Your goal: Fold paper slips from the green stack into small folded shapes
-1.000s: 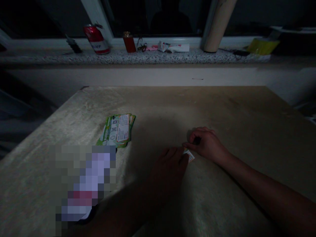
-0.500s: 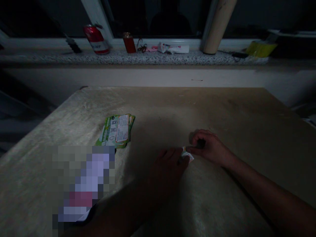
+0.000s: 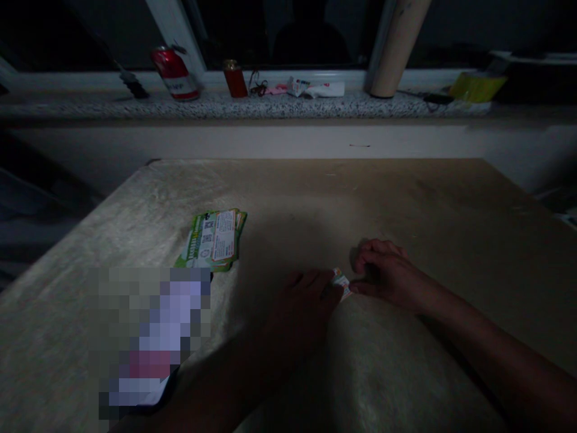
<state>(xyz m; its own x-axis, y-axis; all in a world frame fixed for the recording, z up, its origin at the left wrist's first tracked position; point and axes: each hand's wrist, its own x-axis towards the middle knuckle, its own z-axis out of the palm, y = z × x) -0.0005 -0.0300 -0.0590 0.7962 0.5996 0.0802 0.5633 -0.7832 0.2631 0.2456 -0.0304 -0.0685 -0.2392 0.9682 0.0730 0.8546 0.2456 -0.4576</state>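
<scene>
A small piece of printed paper (image 3: 345, 287), white with some colour, lies on the table, largely covered by my left hand. My left hand (image 3: 302, 310) is in deep shadow and holds the paper down, its fingers over the far side and its thumb at the near edge. At the paper's right edge, the thumb tip of my right hand (image 3: 385, 270) touches or nearly touches it. The right fingers are curled above, with a gap between them and the thumb. Left of both hands sits a small stack of green printed cards (image 3: 216, 237).
A phone with a blurred-out screen (image 3: 162, 337) lies at the table's (image 3: 428, 192) left front. Along the granite windowsill (image 3: 270, 108) stand a red can (image 3: 175, 75), a red bottle (image 3: 235, 79), a crumpled white tube (image 3: 327, 90), a pale wooden cylinder (image 3: 396, 54) and something yellow (image 3: 478, 88).
My right hand has moved slightly down and right, its thumb shifting from the paper's upper corner to its right edge. The paper has turned or flattened slightly under my left hand.
</scene>
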